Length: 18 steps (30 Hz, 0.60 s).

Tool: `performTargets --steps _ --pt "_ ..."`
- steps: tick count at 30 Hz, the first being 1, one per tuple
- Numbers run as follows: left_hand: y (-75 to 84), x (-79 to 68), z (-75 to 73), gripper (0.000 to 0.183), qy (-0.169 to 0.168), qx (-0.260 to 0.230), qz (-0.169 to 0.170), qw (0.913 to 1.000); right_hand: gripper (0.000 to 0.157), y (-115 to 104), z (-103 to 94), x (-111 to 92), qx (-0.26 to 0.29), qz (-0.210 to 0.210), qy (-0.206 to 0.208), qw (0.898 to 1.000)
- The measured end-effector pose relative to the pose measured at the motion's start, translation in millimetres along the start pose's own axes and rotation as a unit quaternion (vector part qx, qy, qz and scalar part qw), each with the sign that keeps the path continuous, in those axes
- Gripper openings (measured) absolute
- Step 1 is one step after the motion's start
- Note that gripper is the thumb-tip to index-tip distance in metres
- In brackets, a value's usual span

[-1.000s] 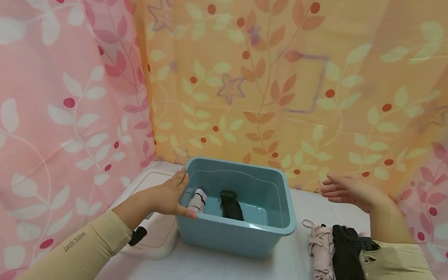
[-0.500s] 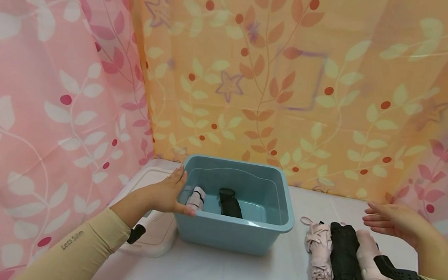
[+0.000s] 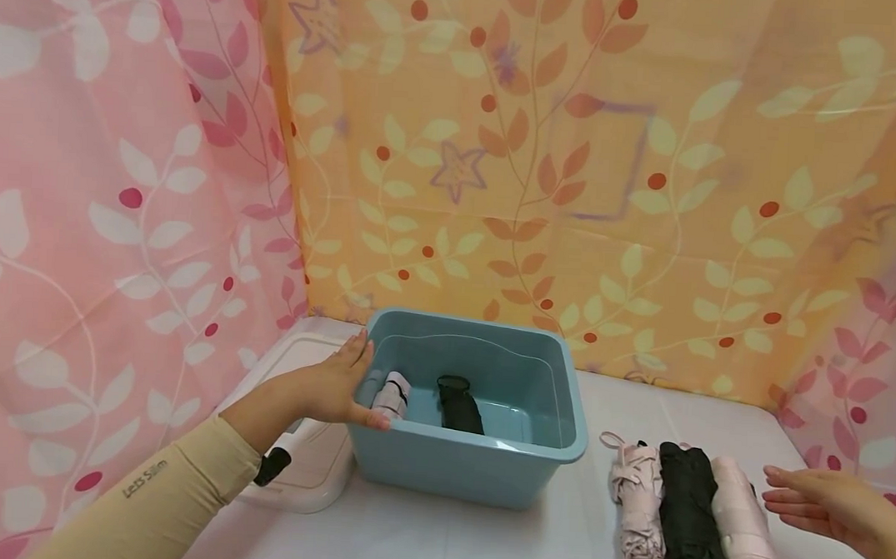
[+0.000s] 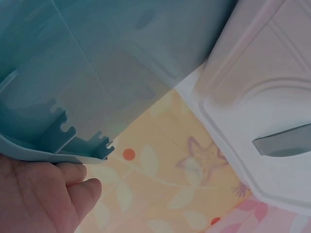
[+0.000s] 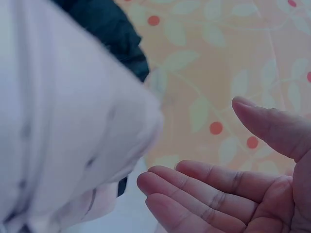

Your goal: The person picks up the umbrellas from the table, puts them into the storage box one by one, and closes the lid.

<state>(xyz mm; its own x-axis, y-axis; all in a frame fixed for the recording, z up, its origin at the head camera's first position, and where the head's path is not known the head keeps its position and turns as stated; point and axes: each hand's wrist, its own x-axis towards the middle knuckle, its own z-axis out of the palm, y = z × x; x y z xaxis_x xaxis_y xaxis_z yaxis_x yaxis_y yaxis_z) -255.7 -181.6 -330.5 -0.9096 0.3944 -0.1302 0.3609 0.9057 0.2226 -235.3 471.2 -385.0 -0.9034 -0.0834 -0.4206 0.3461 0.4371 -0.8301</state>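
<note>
My left hand [image 3: 331, 387] rests at the left front corner of a blue plastic storage bin [image 3: 470, 468], its fingers along the left rim and its thumb over the front rim. In the left wrist view the hand [image 4: 46, 196] touches the bin's rim [image 4: 58, 158]. Inside the bin lie a black folded umbrella [image 3: 461, 405] and a pale pink rolled one [image 3: 393, 395]. At right my right hand [image 3: 832, 503] hovers with loosely extended fingers, holding nothing. Beside it lie a pink ruffled umbrella [image 3: 642, 513], a black umbrella [image 3: 691, 515] and a smooth pale pink umbrella [image 3: 745, 522].
A white lid [image 3: 312, 465] with a grey latch [image 4: 284, 141] lies left of the bin, partly under my left arm. The white tabletop [image 3: 437, 537] ends at an orange patterned curtain [image 3: 524, 258] behind and a pink one [image 3: 117, 298] at left.
My right hand has moved right and down, from above the umbrella row to its right side, uncovering the smooth pale pink umbrella. The left hand stays on the bin.
</note>
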Motion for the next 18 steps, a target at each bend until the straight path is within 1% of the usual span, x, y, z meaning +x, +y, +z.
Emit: performTargets --steps 3,6,10,13,15,18 --pt "-0.2 -0.8 -0.8 0.130 0.000 -0.002 -0.004 1.0000 0.063 8.7 3.8 2.8 0.005 0.008 -0.010 1.000" --pt "-0.2 -1.5 -0.6 0.129 0.002 -0.004 0.002 1.0000 0.062 15.8 9.9 4.9 0.013 0.023 -0.007 1.000" --pt "1.0 -1.8 -0.2 0.129 0.001 -0.004 0.003 1.0000 0.061 22.0 17.7 7.4 0.027 0.049 0.021 0.998" --pt "1.4 -2.2 -0.8 0.129 0.000 -0.002 0.002 1.0000 0.064 24.6 20.8 10.5 0.029 0.062 0.041 0.997" --pt "1.8 -2.5 -1.5 0.129 0.000 -0.001 0.002 1.0000 0.066 26.5 20.7 12.5 0.030 0.065 0.045 0.996" --pt "2.1 -2.4 -2.6 0.127 0.000 0.000 0.004 1.0000 0.063 27.9 19.5 15.3 0.041 0.074 0.056 0.995"
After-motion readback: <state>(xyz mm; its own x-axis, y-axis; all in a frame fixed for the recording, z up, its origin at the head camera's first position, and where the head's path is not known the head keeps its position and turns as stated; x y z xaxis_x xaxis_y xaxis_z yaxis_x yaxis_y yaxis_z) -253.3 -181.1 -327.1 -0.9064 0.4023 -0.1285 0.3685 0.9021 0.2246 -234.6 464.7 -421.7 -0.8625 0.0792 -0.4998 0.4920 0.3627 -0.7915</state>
